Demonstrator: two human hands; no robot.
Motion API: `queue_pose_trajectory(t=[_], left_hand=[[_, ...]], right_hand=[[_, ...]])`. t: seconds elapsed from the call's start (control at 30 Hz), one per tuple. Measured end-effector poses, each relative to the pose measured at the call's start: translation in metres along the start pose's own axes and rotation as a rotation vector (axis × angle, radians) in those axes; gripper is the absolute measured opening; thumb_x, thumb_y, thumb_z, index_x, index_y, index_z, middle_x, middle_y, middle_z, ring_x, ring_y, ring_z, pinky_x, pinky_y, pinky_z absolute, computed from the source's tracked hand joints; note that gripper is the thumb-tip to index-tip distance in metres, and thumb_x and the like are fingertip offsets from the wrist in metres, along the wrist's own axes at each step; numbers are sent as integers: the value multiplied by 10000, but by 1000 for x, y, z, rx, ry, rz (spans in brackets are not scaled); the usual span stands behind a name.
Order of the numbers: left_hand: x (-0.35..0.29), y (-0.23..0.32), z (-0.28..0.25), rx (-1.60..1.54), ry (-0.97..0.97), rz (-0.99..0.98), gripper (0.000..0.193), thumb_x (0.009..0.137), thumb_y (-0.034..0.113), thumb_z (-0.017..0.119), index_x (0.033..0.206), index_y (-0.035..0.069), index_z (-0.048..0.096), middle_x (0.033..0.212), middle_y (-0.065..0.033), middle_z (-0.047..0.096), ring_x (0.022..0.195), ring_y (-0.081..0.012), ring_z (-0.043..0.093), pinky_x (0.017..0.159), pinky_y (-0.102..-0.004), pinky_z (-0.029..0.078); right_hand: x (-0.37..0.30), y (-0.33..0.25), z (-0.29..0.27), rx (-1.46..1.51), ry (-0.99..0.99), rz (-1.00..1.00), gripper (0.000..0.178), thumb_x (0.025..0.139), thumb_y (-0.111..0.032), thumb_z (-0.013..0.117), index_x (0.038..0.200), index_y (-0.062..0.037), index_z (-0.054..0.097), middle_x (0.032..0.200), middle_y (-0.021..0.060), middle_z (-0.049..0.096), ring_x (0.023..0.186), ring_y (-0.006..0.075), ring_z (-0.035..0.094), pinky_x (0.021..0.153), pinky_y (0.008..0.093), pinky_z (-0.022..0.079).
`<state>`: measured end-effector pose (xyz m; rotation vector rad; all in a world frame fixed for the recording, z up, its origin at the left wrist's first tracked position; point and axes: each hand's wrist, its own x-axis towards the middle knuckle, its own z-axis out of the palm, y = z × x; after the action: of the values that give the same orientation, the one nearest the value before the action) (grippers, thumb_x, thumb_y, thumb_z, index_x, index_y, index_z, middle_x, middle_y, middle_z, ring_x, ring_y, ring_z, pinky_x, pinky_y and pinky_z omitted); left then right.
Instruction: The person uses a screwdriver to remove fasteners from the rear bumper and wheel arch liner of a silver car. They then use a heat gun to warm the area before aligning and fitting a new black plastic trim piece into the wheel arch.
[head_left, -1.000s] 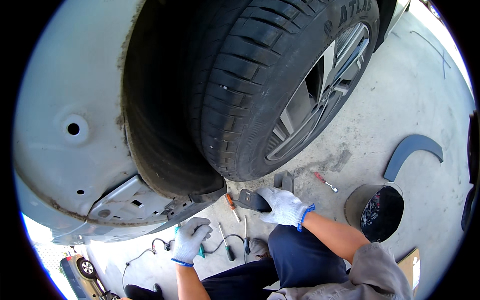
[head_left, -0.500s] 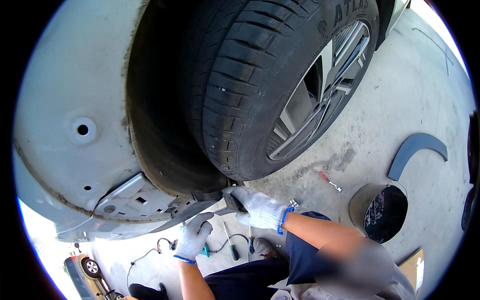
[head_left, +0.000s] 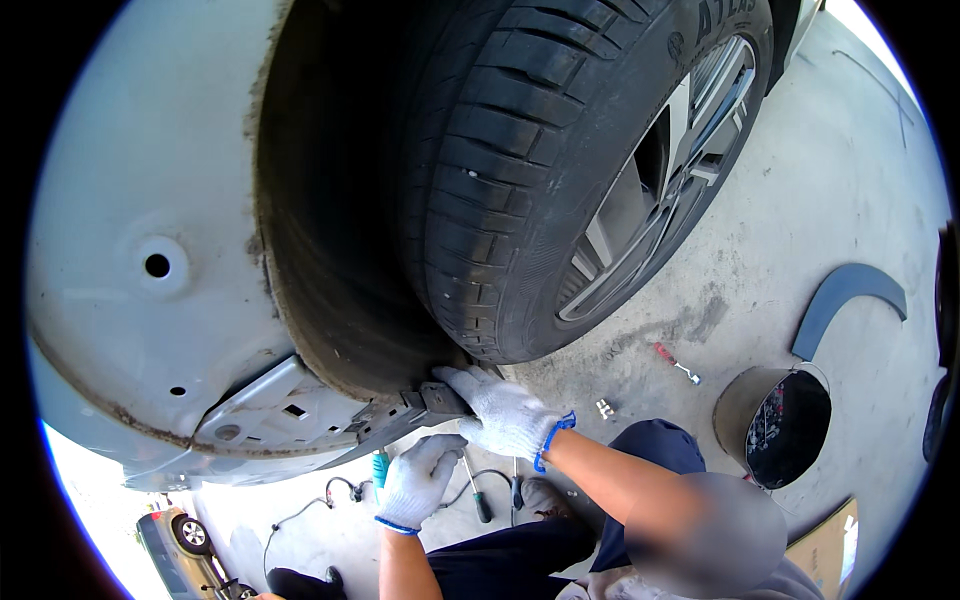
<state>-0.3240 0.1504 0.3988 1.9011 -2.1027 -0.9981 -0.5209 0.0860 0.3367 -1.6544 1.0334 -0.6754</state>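
A white vehicle body (head_left: 150,340) with a dark wheel arch fills the left, beside a large black tyre (head_left: 480,200). In a white knit glove with a blue cuff, my right hand (head_left: 505,412) is closed over a dark plastic piece (head_left: 440,398) at the arch's lower corner. Just below it, my gloved left hand (head_left: 415,485) has its fingers curled together near the lower body edge. What those fingers hold, if anything, is hidden. The left fingertips come close to the heel of my right hand.
On the concrete lie a red-handled tool (head_left: 676,362), small pale parts (head_left: 604,408), a green-handled screwdriver (head_left: 480,500) and a cable (head_left: 300,508). A bucket (head_left: 735,420), a curved grey trim piece (head_left: 845,300) and cardboard (head_left: 825,550) are at right. Another vehicle (head_left: 175,550) stands lower left.
My right hand and the dark plastic piece have moved left against the body corner. My left hand has shifted right, closer to my right hand. The whole view has shifted slightly.
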Motion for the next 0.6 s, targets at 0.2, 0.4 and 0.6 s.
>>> queue_pose_trajectory(t=[0.2,0.4,0.6], left_hand=[[13,-17,56,105,-53,177,201,936,150,672,1090,38,733,985,-218,733,904,-422,708,762,-477,565],[28,-31,102,59,-219,48,614,1010,267,579,1557,38,422,1584,-204,458,1515,-355,349,1263,-452,235],[47,-11,103,234,-151,74,623,1025,227,573,1577,20,373,1572,-199,473,1470,-333,422,1236,-433,294]], right_hand=[[-2,-7,6,-143,51,-4,765,877,-186,696,1572,-46,409,1483,249,518,1316,411,552,1102,463,488],[-3,-6,11,-285,192,-21,728,843,-207,695,1515,-18,489,1422,215,566,1271,364,571,1056,459,502],[-8,7,22,-279,368,-93,672,846,-212,683,1475,-27,535,1296,147,631,1210,301,604,999,441,504]])
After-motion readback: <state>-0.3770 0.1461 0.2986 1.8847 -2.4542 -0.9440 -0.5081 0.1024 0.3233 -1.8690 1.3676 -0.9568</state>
